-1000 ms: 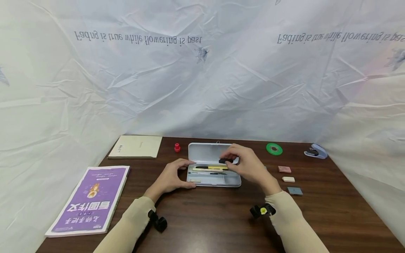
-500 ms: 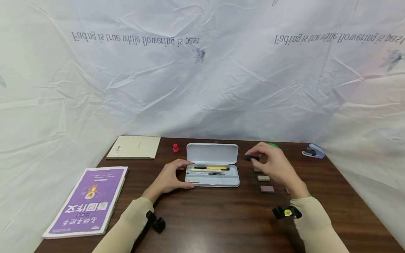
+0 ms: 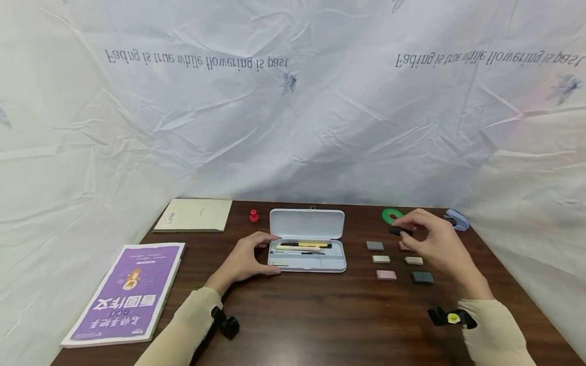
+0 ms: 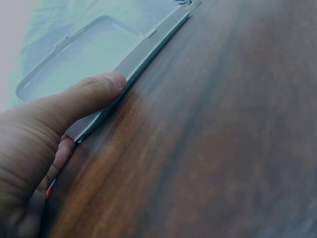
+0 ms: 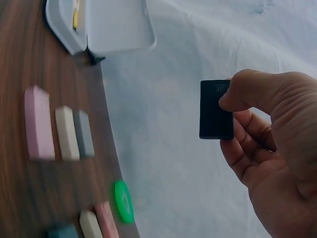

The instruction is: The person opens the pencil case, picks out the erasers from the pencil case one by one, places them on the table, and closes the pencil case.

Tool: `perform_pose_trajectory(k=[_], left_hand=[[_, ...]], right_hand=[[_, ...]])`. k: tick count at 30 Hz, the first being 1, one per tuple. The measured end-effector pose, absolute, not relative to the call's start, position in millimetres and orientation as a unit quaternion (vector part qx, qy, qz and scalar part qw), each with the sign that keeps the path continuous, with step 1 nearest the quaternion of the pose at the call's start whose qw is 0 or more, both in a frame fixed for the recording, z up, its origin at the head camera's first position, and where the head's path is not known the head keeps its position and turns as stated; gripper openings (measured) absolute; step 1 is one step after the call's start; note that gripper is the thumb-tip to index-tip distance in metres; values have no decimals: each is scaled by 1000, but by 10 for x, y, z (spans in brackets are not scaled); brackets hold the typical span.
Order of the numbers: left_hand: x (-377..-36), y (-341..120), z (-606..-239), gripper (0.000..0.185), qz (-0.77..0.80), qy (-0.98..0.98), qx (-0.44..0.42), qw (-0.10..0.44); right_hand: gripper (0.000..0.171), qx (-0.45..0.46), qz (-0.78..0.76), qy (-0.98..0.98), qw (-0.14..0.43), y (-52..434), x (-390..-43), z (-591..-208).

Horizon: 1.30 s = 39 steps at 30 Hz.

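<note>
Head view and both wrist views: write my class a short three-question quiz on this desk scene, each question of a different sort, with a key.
1. True or false: the right hand pinches a black eraser above the table.
2. Which does the left hand touch? A) the purple book B) the pencil case C) the green tape
3. Fill in: the case's lid is ____.

Key: 1 true. 2 B: the thumb lies on the case's edge. 3 open; pens show inside.
</note>
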<state>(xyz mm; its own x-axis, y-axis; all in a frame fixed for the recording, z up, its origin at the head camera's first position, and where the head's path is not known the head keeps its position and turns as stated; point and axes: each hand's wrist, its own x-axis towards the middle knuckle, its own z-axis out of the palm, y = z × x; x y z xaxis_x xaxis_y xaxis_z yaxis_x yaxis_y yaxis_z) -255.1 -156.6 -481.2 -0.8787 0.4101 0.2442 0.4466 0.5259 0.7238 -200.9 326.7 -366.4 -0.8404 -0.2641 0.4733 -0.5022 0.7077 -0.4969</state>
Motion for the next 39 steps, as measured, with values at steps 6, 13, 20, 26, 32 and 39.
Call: perform_pose_trajectory(k=[6,13,20,26,32,39], left_hand=[[-2554,-1569,-4821,83,-419,-873,-250,26],[-2557,-1569,-4833,83,-419,-873,-249,28],[-2555,-1567,-4844,83,-416,-874,-250,28],[-2556,-1565,-4851,83,-415,-874,-250,31],[-2557,-1569,-4855,83,-417,-874,-248,32],[-2550,-1560,-4850,83,-415,-875,-247,30]], right_hand=[[36,217,281,-910,213,3497,-1918,-3742],[38,214,265,-917,207,3681,-1767,-3878],[48,219,254,-919,206,3807,-1605,-4096],[52,220,261,-921,190,3884,-1479,-4242],[52,215,274,-921,173,3901,-1420,-4373],[54,211,270,-925,162,3904,-1401,-4451]])
